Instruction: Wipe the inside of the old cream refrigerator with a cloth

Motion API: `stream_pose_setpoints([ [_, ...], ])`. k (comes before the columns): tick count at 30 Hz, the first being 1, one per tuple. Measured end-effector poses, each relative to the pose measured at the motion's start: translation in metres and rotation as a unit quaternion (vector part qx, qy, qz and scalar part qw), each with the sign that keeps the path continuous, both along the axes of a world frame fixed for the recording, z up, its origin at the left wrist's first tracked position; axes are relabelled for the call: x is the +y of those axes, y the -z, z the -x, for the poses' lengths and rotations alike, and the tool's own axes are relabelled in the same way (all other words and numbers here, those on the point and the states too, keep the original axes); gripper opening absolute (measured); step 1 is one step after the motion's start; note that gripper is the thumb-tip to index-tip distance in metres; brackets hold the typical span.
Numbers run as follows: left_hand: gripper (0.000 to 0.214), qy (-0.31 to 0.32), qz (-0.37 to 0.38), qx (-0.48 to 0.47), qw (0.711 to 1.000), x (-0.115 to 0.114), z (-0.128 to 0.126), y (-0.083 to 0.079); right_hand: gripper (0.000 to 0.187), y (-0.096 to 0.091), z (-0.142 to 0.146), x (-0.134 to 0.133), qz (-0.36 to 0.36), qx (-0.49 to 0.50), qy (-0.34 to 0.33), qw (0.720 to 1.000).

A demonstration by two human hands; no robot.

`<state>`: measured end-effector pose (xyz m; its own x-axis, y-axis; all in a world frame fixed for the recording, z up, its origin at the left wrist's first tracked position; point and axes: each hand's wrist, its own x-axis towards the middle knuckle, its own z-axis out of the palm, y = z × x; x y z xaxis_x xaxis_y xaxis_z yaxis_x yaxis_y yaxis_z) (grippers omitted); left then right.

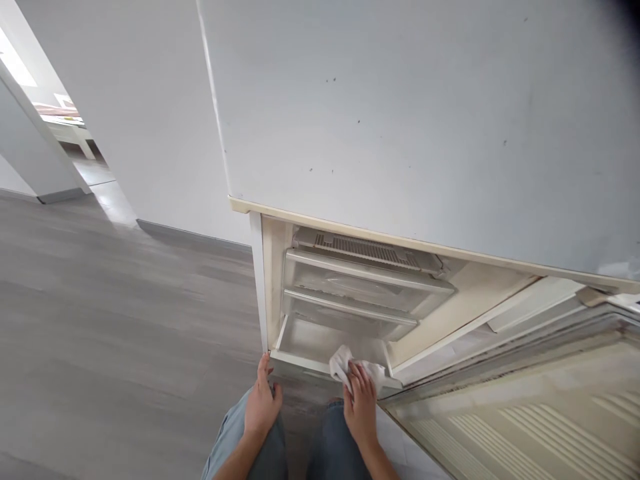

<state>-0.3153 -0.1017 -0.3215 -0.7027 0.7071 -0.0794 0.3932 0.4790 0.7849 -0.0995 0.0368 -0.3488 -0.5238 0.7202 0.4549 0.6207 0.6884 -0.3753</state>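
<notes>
The right grip (361,403) holds a bunched white cloth (341,363), its fingers laid over the folds, with part of the cloth sticking out to the left of the fingers and part to the right. The cloth rests at the front rim of the lowest drawer (305,363), right of the rim's middle; this drawer stands pulled out, just beyond both grips. To the left, the left grip (263,403) has its fingertips at the drawer's left front corner, thumb apart from the fingers; whether it clasps that edge I cannot tell. Beyond the grips and above the lowest drawer sit a middle drawer (345,319), an upper drawer (360,283) and a slotted vent (367,249). Right of the right grip, a ribbed door (525,413) hangs open. A large white panel (400,120) rises above and beyond both grips, grey floor (125,333) spreads left of the left grip, and denim-clad legs (233,427) show below them.
</notes>
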Motion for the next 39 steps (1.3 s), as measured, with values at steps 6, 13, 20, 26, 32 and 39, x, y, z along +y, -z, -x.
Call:
stream_pose_setpoints([
  [6, 0.064, -0.008, -0.020, 0.010, 1.000, 0.001, 0.002, 0.000, 0.030, -0.009, 0.088, -0.039, 0.055, 0.002, -0.115, 0.992],
  [13, 0.079, -0.002, 0.107, 0.005, 0.994, 0.001, 0.006, -0.007, 0.026, -0.011, 0.132, -0.042, 0.063, -0.029, -0.280, 0.958],
  [20, 0.073, 0.030, 0.035, 0.016, 0.999, 0.002, 0.005, -0.003, 0.028, -0.013, 0.059, -0.001, -0.038, -0.089, -0.309, 0.946],
  [26, 0.074, 0.050, 0.083, 0.017, 0.995, 0.000, 0.003, -0.002, 0.037, -0.005, -0.005, 0.029, -0.153, -0.147, -0.255, 0.944],
  [32, 0.077, 0.092, 0.108, 0.025, 0.990, -0.004, 0.004, 0.005, 0.034, 0.013, -0.056, 0.041, -0.233, -0.089, -0.169, 0.954],
  [39, 0.077, 0.093, 0.090, 0.045, 0.991, 0.000, 0.009, 0.010, 0.033, 0.059, -0.078, 0.018, -0.142, 0.006, 0.102, 0.985],
])
